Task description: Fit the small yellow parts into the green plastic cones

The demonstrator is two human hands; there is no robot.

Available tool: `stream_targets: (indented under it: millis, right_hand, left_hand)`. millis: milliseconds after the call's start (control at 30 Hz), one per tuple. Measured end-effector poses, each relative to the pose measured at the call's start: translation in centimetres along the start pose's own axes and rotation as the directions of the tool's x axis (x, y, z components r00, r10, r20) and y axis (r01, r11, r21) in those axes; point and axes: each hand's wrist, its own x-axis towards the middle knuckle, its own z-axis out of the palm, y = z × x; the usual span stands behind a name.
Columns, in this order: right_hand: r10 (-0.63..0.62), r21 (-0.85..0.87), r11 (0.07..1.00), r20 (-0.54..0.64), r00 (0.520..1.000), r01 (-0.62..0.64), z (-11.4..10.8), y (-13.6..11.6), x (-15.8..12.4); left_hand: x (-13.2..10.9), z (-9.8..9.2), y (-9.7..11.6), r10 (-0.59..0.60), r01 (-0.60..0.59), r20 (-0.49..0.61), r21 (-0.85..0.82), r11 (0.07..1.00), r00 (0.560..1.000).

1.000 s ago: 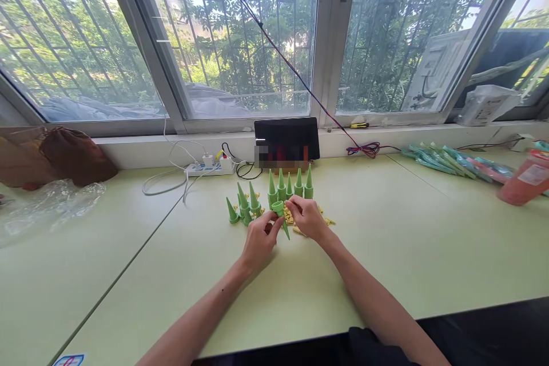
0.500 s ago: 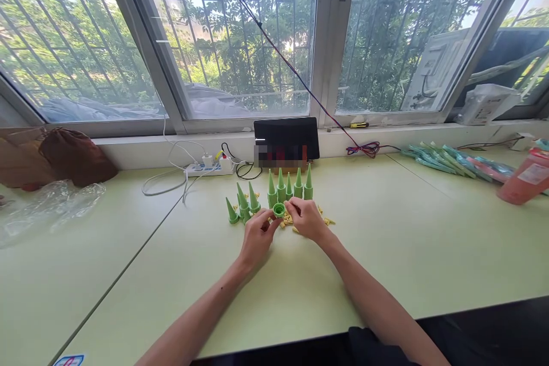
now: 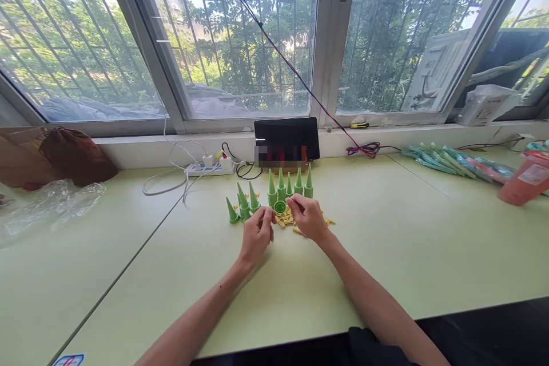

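Note:
Between my hands is a round green plastic piece (image 3: 280, 207), its hollow open end facing me and rings showing inside. The fingertips of my left hand (image 3: 257, 233) are closed on its left edge. My right hand (image 3: 309, 217) is pinched at the piece's right rim; whatever is between its fingertips is too small to make out. Just behind stand several green cones (image 3: 298, 184) on ribbed bases, pointing up. Another group of green cones (image 3: 243, 204) stands to the left. Small yellow pieces (image 3: 283, 219) lie scattered below and around the round piece, partly covered by my right hand.
A dark tablet (image 3: 286, 132) leans at the windowsill behind the cones. Left of it lies a white power strip (image 3: 211, 168) with cables. A red cup (image 3: 525, 178) and plastic packets (image 3: 446, 159) are at the right. Clear plastic wrap (image 3: 55, 206) and a brown bag (image 3: 77, 154) lie left.
The green piece has tilted, its open end turned more toward me. My left fingers have shifted and curled in at its side, uncovering more yellow pieces. My right hand stays nearly in place.

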Motion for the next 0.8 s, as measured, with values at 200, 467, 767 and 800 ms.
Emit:
stream_targets:
  millis: [200, 467, 767, 800]
  right_hand:
    - [-0.04, -0.014, 0.999, 0.075, 0.996, 0.041, 0.02, -0.22, -0.04]
    - [-0.017, -0.024, 1.0, 0.096, 0.995, 0.019, -0.1, -0.16, 0.01]
    - [-0.002, -0.004, 1.0, 0.073, 0.997, 0.002, -0.15, 0.08, 0.01]
    - [0.0, -0.008, 1.0, 0.07, 0.998, 0.0, -0.14, 0.14, 0.02]
  left_hand:
    - [0.19, -0.06, 0.1, -0.133, 0.156, 0.115, -0.233, 0.96, 0.985]
    - [0.15, -0.27, -0.08, -0.131, 0.161, 0.163, -0.182, 0.97, 0.978]
    - [-0.14, -0.61, -0.15, -0.054, 0.068, 0.191, -0.069, 0.995, 0.98]
    - [-0.18, -0.62, -0.12, -0.046, 0.057, 0.193, -0.052, 0.997, 0.98]
